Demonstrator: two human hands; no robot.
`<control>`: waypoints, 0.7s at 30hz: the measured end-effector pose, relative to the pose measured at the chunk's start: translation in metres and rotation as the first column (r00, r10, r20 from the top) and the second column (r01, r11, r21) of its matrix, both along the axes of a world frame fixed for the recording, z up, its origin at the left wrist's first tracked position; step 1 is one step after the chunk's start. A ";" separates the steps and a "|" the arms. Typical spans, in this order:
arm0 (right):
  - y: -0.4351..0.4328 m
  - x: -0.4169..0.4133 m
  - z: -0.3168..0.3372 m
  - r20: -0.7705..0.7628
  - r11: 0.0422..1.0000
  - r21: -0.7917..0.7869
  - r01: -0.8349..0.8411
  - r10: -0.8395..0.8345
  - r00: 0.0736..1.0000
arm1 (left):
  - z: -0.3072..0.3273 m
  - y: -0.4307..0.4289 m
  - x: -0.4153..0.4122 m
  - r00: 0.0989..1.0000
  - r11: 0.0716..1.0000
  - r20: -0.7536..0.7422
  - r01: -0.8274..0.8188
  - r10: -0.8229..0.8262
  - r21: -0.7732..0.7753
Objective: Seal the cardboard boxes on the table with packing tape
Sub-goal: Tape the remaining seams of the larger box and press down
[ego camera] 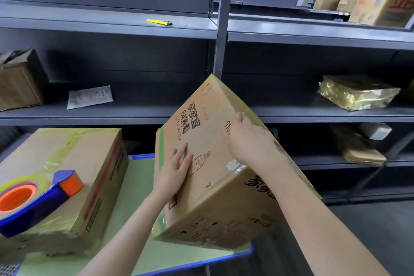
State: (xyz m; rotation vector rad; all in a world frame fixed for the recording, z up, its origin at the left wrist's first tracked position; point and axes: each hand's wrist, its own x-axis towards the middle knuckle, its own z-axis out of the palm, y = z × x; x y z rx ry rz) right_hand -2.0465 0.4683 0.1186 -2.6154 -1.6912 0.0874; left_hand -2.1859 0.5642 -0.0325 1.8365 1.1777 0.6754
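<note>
We count two cardboard boxes on the counter [139, 186], and both already carry tape. The left box [74, 163] lies flat with yellowish tape across its top seam and down its sides. The tape dispenser [33, 199] rests on top of it, in nobody's grip, so we judge that one finished or close to it. The right box [201, 119] is the one being handled: it stands tipped up on its near lower edge at the counter's right end, leaning toward the shelves. The left hand [177, 168] lies flat against the upward face, fingers straight and pressing, while the right hand [246, 139] curls its fingers over the far upper edge and grips it. Greenish tape shows along that far edge and down the box's left edge, and a shiny patch of clear tape sits near the right wrist. Whether the faces turned away from us are sealed, we cannot tell. We take this as a turning or checking step — a tilt meant to bring another seam up. What is left, as far as we can see, is any untaped seam on this box — and that would call for the dispenser.
</note>
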 end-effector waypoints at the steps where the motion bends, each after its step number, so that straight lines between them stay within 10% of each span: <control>1: 0.000 -0.001 -0.003 0.093 1.000 0.011 0.008 -0.009 0.996 | -0.004 0.002 -0.003 0.999 0.998 -0.019 -0.037 0.036 -0.055; 10: -0.003 0.012 -0.015 0.270 0.992 0.116 -0.052 0.019 0.963 | -0.007 -0.002 -0.010 0.987 0.980 0.030 -0.150 0.156 -0.130; 21: -0.017 0.015 -0.011 0.084 0.963 0.267 -0.036 0.014 0.996 | 0.007 -0.002 -0.015 0.973 0.972 -0.005 -0.232 0.232 0.044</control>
